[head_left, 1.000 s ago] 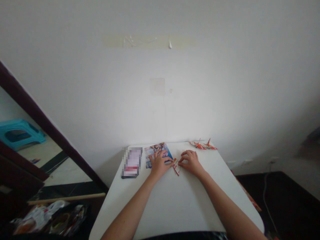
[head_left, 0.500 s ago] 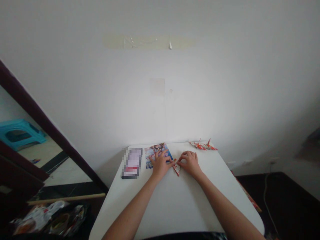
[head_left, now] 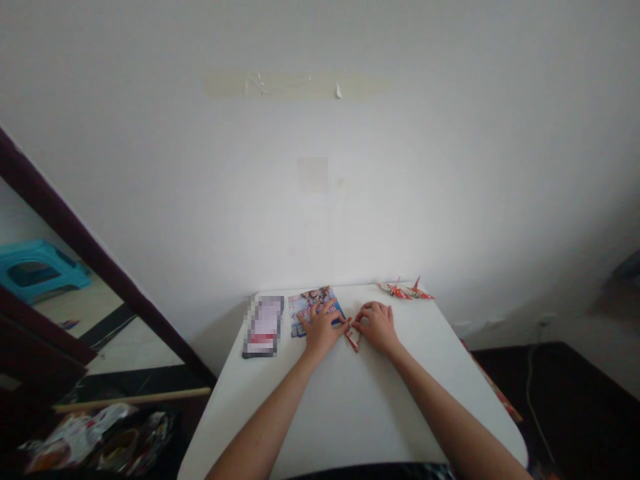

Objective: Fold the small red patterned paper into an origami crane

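A small folded piece of red and white patterned paper (head_left: 353, 340) lies on the white table between my hands, its point toward me. My left hand (head_left: 321, 328) pinches its upper left edge with thumb and index finger, the other fingers spread over a blue printed leaflet (head_left: 300, 303). From the other side, my right hand (head_left: 376, 325) has its fingertips closed on the paper's upper right edge. The exact fold under the fingertips is hidden. Two folded paper cranes (head_left: 400, 291) in similar red and white paper sit at the far right of the table.
A phone (head_left: 265, 327), its screen blurred out, lies at the table's left. The white table (head_left: 330, 420) stands against a wall. Left of it are a dark-framed mirror (head_left: 110, 230) reflecting a blue stool, and plastic bags (head_left: 80, 437) on the floor. A cable (head_left: 531, 393) hangs at right.
My right hand has shifted slightly left, its fingers drawing in closer on the folded paper. My left hand stays in place, and the view has moved very little.
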A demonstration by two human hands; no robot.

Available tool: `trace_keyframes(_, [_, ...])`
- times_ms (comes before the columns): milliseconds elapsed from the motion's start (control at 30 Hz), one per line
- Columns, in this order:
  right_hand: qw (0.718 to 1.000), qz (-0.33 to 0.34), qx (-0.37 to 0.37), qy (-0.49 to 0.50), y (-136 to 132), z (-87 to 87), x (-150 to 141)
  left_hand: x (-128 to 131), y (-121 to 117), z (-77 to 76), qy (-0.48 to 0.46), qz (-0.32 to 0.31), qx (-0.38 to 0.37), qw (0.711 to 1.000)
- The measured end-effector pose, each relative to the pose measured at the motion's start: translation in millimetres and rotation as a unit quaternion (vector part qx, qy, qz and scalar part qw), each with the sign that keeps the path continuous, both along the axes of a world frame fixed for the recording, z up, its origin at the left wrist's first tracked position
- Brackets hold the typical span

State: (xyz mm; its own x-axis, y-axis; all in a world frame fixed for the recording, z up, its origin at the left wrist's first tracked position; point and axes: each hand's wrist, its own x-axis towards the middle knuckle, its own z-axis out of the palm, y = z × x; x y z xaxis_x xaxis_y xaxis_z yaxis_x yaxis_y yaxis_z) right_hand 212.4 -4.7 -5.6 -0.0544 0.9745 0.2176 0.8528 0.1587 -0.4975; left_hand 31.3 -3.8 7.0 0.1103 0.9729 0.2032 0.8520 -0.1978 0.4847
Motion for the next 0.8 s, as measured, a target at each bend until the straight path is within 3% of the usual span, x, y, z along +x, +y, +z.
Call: trace_keyframes(800, [0.999,0.028,0.019,-0.014,-1.1,-3.2,5.7,-9.7,6.7,-0.5,0.026,-0.033,-0.038,0.998])
